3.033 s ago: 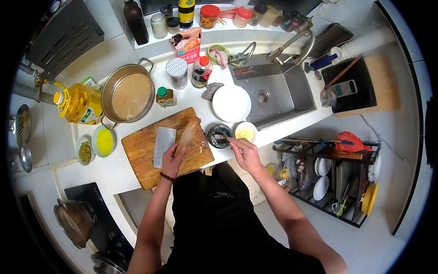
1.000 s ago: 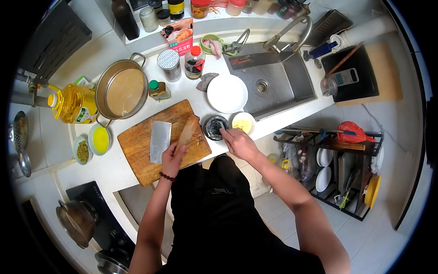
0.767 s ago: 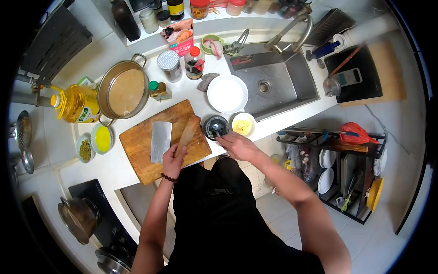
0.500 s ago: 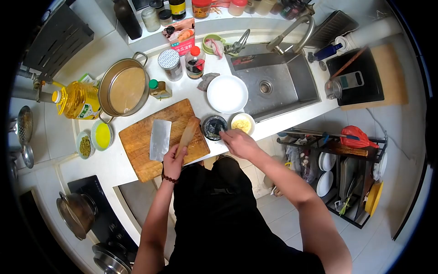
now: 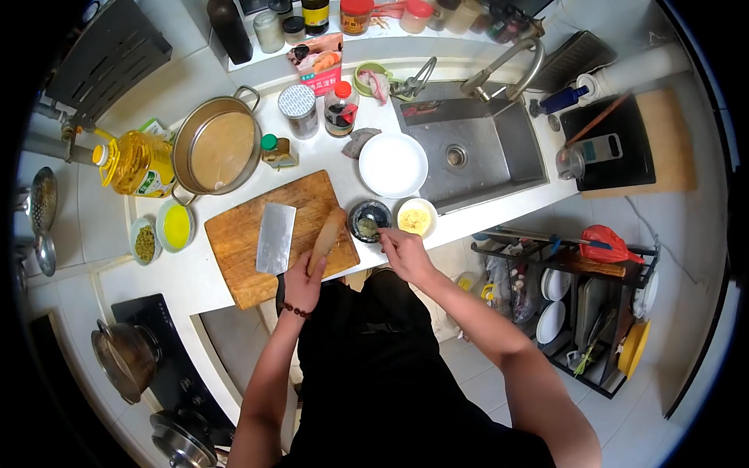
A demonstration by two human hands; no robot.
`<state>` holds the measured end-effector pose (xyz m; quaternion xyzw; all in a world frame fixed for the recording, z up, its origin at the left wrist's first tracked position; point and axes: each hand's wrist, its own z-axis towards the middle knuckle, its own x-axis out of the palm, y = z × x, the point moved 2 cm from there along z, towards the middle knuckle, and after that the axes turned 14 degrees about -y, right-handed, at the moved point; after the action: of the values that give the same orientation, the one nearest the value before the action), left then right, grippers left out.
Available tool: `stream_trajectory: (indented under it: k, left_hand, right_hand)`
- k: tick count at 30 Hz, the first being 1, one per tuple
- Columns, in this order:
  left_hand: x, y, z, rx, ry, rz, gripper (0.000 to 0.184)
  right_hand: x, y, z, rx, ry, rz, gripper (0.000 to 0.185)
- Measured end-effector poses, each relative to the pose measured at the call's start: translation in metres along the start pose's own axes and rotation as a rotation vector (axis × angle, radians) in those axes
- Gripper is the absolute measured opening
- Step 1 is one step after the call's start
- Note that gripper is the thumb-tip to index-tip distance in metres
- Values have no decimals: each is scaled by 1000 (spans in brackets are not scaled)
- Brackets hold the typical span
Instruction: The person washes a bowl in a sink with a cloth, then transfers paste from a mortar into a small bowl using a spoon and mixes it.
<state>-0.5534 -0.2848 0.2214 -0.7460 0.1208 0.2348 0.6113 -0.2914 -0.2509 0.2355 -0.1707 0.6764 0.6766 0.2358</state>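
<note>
Head view. Both hands are occupied. The left hand (image 5: 304,282) has its fingers wrapped around the near end of a long tan piece (image 5: 325,238). This piece extends forward and slightly rightward from the grip, over the cutting board (image 5: 234,248); whether its far end touches the wood cannot be told. A beaded bracelet (image 5: 296,311) is worn at the left wrist. A cleaver (image 5: 275,236) lies flat on the board, ahead and just to the left of the left hand, its blade pointing away.

The right hand (image 5: 408,256) has its fingers pinched on the handle of a spoon (image 5: 368,227). The spoon's head bears something greenish and is at the dark bowl (image 5: 353,215), ahead and left of that hand; contact with the inside cannot be confirmed.

Directly ahead of the right hand is a small bowl (image 5: 418,202) with yellow contents. Farther forward stands a larger white bowl (image 5: 393,164), and beyond it to the right is the sink (image 5: 499,140).

Well forward and left of the left hand, a two-handled pot (image 5: 180,156) stands on the tabletop (image 5: 184,285). A green-capped jar (image 5: 281,154) is between pot and board.
</note>
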Motion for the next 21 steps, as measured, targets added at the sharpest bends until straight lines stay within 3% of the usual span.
stream_trajectory:
  k: [3, 21]
  left_hand:
    - [-3, -28, -12, -28, 51, 132, 43]
    - [25, -27, -41, -23, 30, 62, 50]
  right_hand:
    - [-2, -4, -1, 66, -11, 42, 23]
    - [-20, -22, 6, 329, 24, 302, 29]
